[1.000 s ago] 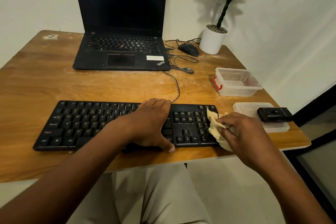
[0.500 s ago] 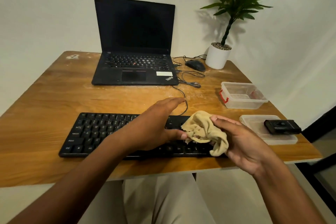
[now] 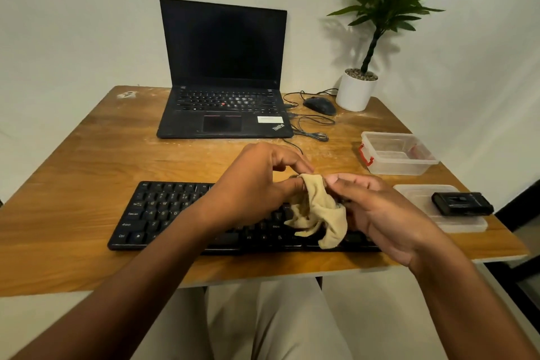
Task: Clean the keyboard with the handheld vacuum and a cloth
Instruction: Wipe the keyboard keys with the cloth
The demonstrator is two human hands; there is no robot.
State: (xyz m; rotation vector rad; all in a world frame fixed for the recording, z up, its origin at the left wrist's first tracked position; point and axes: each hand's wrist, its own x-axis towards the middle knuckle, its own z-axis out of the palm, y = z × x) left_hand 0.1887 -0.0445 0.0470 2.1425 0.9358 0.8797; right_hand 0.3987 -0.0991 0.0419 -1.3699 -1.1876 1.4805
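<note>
Keyboard (image 3: 163, 213) lies on the wooden table (image 3: 73, 184); above it, your left hand (image 3: 251, 184) and right hand (image 3: 377, 213) now both pinch the beige cloth (image 3: 318, 213), lifted off the keys. Behind the keyboard, a laptop (image 3: 225, 82) stands against a white wall.

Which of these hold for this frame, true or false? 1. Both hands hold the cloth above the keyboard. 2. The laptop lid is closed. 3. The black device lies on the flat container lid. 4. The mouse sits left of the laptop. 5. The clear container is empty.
1. True: the left hand and right hand both grip the beige cloth over the black keyboard.
2. False: the laptop is open, screen dark.
3. True: the black device rests on the container lid.
4. False: the mouse is right of it.
5. True: the clear container looks empty.
</note>
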